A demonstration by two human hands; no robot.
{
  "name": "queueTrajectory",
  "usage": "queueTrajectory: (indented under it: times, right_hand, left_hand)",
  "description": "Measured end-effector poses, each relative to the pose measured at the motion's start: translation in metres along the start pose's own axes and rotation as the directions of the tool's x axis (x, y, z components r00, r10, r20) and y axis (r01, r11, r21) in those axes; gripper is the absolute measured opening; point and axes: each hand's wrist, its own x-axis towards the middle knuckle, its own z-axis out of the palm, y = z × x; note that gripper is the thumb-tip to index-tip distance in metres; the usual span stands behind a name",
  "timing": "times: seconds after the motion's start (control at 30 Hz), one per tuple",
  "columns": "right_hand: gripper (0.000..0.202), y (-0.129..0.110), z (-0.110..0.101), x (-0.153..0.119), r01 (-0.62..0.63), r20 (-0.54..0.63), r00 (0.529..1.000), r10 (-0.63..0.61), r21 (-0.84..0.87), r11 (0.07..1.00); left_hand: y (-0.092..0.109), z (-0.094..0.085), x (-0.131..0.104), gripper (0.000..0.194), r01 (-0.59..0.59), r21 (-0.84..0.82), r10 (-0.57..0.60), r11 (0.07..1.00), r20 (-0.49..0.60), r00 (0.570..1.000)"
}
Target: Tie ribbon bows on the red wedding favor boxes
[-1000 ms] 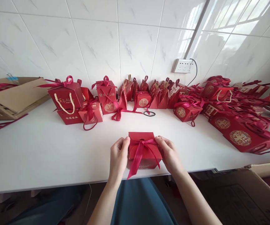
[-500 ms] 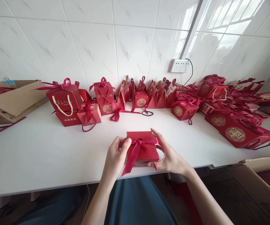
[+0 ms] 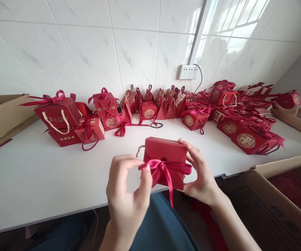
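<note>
A red gift box is tilted up near the table's front edge, its top turned to me. Across that top lies a pink-red ribbon bow with one tail hanging down. My right hand grips the box by its right side, thumb below and fingers behind. Between thumb and forefinger my left hand pinches the left loop of the bow. A cream cord handle sticks out at the box's left. The box's underside is hidden.
Red gift boxes stand at the left, with triangular ones along the tiled wall. More boxes pile up at the right, where another person's hands hold one. Cardboard cartons flank the table; a black loop lies mid-table.
The box has been lifted and tilted toward me. My left hand has moved from the box's side to pinch the bow's loop. The view has turned slightly right.
</note>
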Motion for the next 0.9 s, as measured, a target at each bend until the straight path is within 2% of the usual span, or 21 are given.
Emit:
queueTrajectory:
  times: [0.03,0.1,0.2,0.3,0.5,0.57,0.63,0.7,0.73,0.77,0.8,0.83,0.9]
  right_hand:
    - [0.097,0.000,-0.001,-0.001,0.007,-0.012,1.000,-0.007,-0.001,1.000]
    - [0.098,0.001,-0.002,-0.005,0.019,-0.042,0.999,-0.019,0.002,1.000]
    - [0.097,0.001,-0.003,-0.010,0.016,-0.098,0.995,-0.012,0.036,0.999]
    - [0.096,-0.001,-0.005,-0.015,0.005,-0.155,0.988,0.003,0.054,0.999]
    - [0.097,-0.003,-0.013,-0.021,-0.011,-0.197,0.980,0.003,-0.042,0.999]
    - [0.098,-0.003,-0.016,-0.022,-0.015,-0.198,0.980,0.006,-0.044,0.999]
    - [0.099,-0.004,-0.020,-0.023,-0.024,-0.198,0.980,0.013,-0.051,0.998]
    - [0.098,-0.005,-0.026,-0.024,-0.017,-0.182,0.983,-0.003,-0.106,0.994]
    - [0.096,-0.006,-0.030,-0.024,-0.006,-0.165,0.986,-0.020,-0.158,0.987]
    - [0.095,-0.007,-0.035,-0.025,0.005,-0.149,0.988,-0.038,-0.217,0.976]
    - [0.095,-0.009,-0.041,-0.027,0.010,-0.135,0.990,-0.049,-0.277,0.961]
    - [0.096,-0.010,-0.047,-0.030,0.003,-0.130,0.990,-0.049,-0.330,0.944]
    - [0.097,-0.012,-0.064,-0.039,-0.036,-0.151,0.988,-0.028,-0.406,0.913]
  left_hand:
    - [0.007,0.001,-0.002,0.017,-0.129,0.023,0.129,0.991,-0.012,0.992]
    - [0.019,0.003,-0.005,0.026,-0.311,0.018,0.311,0.950,0.025,0.950]
    - [0.032,0.008,-0.008,0.027,-0.455,0.021,0.451,0.890,0.096,0.887]
    - [0.040,0.012,-0.010,0.023,-0.510,0.052,0.501,0.859,0.126,0.856]
    - [0.049,0.015,-0.015,0.023,-0.539,0.077,0.525,0.839,0.149,0.838]
    - [0.046,0.016,-0.015,0.026,-0.517,0.030,0.508,0.856,0.144,0.849]
    - [0.037,0.022,-0.013,0.028,-0.393,-0.044,0.395,0.918,0.024,0.919]
    - [0.024,0.031,-0.009,0.022,-0.115,-0.135,0.103,0.984,-0.092,0.990]
    - [0.016,0.037,-0.007,0.016,0.070,-0.184,-0.088,0.980,-0.094,0.992]
    - [0.007,0.042,-0.004,0.011,0.248,-0.228,-0.266,0.942,-0.051,0.963]
    - [-0.001,0.048,-0.002,0.008,0.398,-0.250,-0.402,0.883,0.035,0.915]
    - [-0.008,0.053,0.000,0.008,0.503,-0.253,-0.488,0.827,0.122,0.864]
    - [-0.019,0.062,0.000,0.010,0.601,-0.177,-0.544,0.780,0.283,0.790]
